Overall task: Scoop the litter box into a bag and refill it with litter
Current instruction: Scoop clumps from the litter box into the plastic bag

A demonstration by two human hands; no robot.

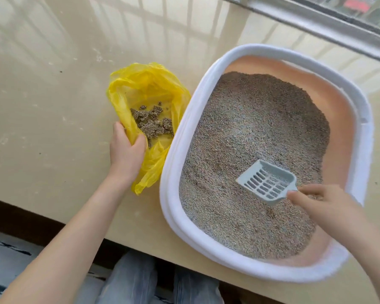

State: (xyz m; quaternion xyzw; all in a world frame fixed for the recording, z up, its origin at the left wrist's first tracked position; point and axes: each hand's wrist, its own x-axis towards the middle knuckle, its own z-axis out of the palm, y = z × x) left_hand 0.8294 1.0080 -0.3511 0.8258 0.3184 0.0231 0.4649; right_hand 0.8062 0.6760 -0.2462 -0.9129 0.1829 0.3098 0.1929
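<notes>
A white-rimmed litter box [185, 137] with peach inner walls sits on the beige ledge, filled with grey-brown litter [257, 137]. My right hand [323, 207] grips the handle of a pale blue slotted scoop [268, 183], whose empty head rests on the litter near the box's near right side. Left of the box lies an open yellow plastic bag [145, 88] holding several dark clumps [154, 125]. My left hand [125, 152] pinches the bag's near edge, thumb inside the opening.
The glossy beige ledge [53, 84] stretches wide to the left and behind the bag. A metal window frame [316, 20] runs along the far right. The ledge's front edge drops off near my legs, clad in jeans [132, 279].
</notes>
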